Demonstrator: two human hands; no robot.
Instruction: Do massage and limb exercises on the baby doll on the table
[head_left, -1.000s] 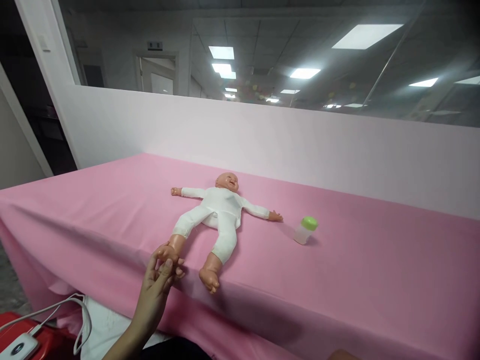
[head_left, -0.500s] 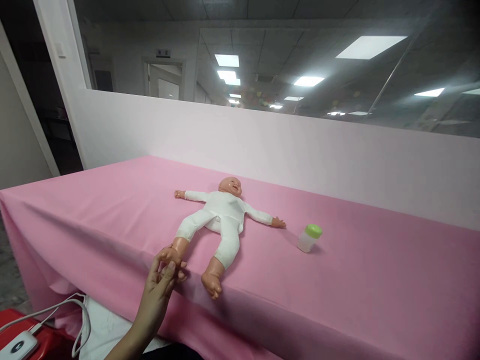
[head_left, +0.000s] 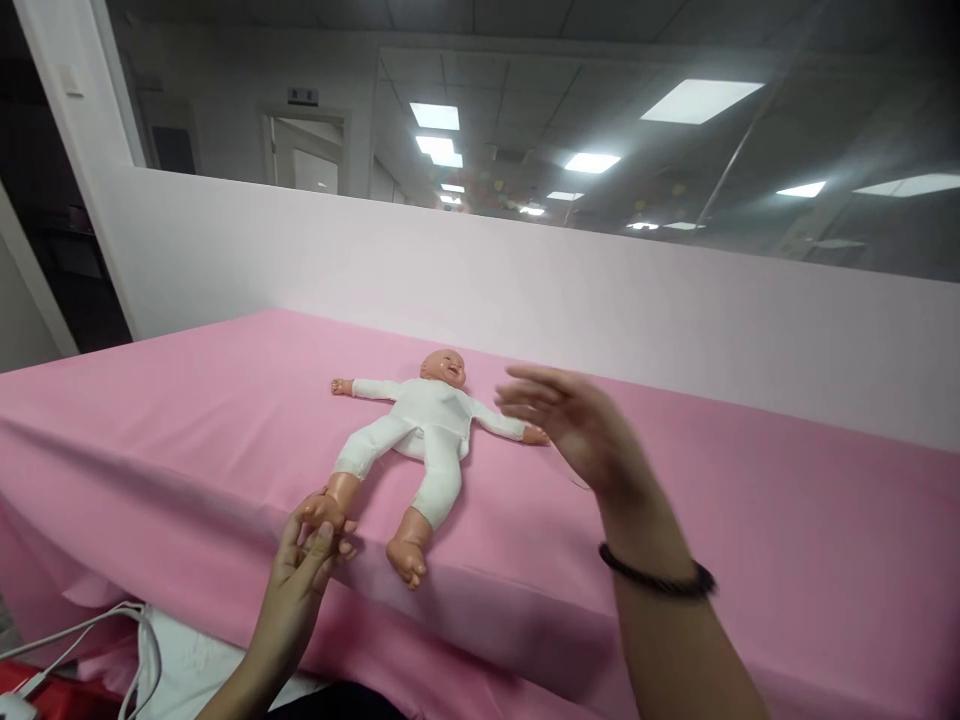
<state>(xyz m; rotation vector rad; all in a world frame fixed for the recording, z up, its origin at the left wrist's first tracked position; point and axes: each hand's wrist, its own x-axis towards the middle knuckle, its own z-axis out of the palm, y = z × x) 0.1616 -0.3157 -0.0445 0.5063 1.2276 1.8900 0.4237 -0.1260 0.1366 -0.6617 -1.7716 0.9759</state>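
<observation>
A baby doll (head_left: 433,408) in a white suit lies on its back on the pink cloth (head_left: 247,400), arms spread and legs toward me. My left hand (head_left: 306,550) is closed round the doll's foot on the left side. Raised above the cloth, my right hand (head_left: 570,420) is empty, its fingers apart and blurred, beside the doll's outstretched arm. It wears a black band on the wrist. The bottle with the green lid is hidden behind my right hand, apart from a faint edge.
Behind the cloth stands a white low wall (head_left: 360,240) with a glass pane above it. At the bottom left are white cables (head_left: 142,620), a white cloth (head_left: 191,660) and a red object (head_left: 64,700).
My right hand has come into view, over the spot where the green-lidded bottle showed. The view has shifted a little to the right. My left hand still holds the doll's foot.
</observation>
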